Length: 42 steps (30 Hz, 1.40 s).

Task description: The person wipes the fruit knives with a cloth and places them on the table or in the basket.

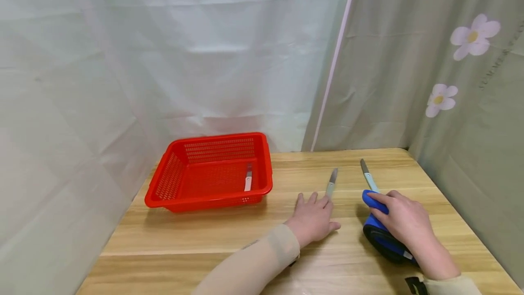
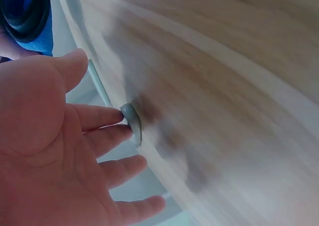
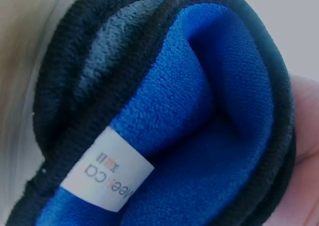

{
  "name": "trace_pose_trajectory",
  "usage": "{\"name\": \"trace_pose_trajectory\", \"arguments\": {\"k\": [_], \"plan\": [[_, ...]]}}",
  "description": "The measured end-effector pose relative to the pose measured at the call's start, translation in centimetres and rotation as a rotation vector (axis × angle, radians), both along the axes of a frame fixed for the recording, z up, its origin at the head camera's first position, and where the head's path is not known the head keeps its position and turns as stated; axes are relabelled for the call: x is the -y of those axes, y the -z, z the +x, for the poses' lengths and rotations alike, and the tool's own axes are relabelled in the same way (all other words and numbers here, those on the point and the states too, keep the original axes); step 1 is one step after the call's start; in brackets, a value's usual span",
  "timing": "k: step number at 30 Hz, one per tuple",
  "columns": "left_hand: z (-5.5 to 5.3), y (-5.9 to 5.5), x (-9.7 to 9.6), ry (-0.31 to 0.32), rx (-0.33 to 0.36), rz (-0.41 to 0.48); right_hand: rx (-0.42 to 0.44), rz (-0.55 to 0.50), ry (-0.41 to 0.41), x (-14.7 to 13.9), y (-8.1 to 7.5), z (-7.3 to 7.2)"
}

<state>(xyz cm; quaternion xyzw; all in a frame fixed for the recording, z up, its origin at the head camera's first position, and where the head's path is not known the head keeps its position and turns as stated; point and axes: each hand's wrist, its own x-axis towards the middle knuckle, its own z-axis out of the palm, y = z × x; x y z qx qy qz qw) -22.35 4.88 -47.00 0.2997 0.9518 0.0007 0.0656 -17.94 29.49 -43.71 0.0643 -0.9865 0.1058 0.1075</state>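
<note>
Cloth (image 3: 172, 114), blue with a black border and a white label (image 3: 108, 169), is being grasped as a folded bundle by the right hand (image 1: 403, 217), with thumb and fingers curled about it. A first knife (image 1: 368, 176) is being supported on the table (image 1: 163, 245) just ahead of that hand, blade directed away; whether its handle end is being touched by the cloth cannot be told. A second knife (image 1: 332, 183) is being touched at the handle by the fingertips of the left hand (image 1: 313, 222); this hand is being held ungrasping, with fingers extended and thumb apart from the handle. Ahead of the left hand and to its left, a red basket (image 1: 213, 204) is being supported on the table, and a third knife (image 1: 248, 179) is being contained in it, at the side nearest that hand. Progress is being judged as partial: one knife is being counted as stowed, while the two ahead of the hands are being counted as outstanding. No blade is being covered by the cloth.
</note>
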Motion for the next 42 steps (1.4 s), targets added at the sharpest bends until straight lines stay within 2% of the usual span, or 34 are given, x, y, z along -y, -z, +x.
{"name": "trace_pose_trajectory", "arguments": {"k": [14, 29, 36, 39, 42], "plan": [[1.3, -0.5, 4.4, -0.052, -0.006, -0.010, -0.013, -0.012, -0.048, 2.7, -0.2, -0.8], [3.7, -0.5, 9.8, -0.065, -0.042, 0.032, -0.051, -0.016, -0.144, 5.9, -0.4, -1.2], [4.4, -0.7, 11.6, -0.121, -0.017, 0.061, -0.057, -0.023, -0.169, 7.1, -0.4, -1.4], [4.5, -0.9, 11.9, -0.136, -0.042, 0.067, -0.064, -0.027, -0.182, 7.6, -0.4, -1.5], [4.1, -1.2, 11.8, -0.152, -0.106, 0.071, -0.068, -0.026, -0.188, 8.0, -0.3, -1.4]]}}
